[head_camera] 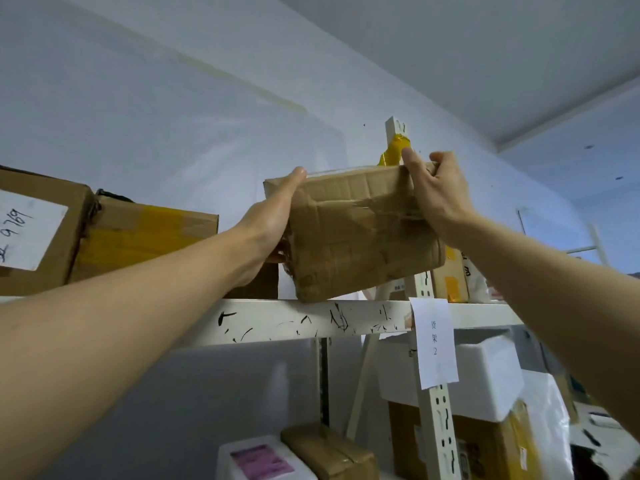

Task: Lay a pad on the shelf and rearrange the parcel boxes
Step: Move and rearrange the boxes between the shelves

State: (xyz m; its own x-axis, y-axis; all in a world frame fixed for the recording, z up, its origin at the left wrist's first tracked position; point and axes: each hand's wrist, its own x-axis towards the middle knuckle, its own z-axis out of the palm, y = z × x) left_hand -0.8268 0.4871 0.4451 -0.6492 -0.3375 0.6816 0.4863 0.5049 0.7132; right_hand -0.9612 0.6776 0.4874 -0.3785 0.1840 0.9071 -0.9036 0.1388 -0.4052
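Both my hands hold a crumpled parcel box at the front edge of the top shelf.

The taped brown box (363, 233) sits tilted, its lower corner on the white shelf beam (277, 322). My left hand (273, 220) lies flat along its left side, fingers straight, thumb under the edge; my right hand (436, 192) curls over its top right corner, gripping it. Just behind the right hand rises a white upright post (394, 128) wrapped in yellow tape. To the left on the same shelf stand two more boxes: one with yellow tape (145, 237), and one with a white label (27, 230) handwritten "9769". A paper note (434, 341) on the post reads "货架 2". Below I count three cardboard parcels and two white foam boxes, one (256, 459) with a pink label.
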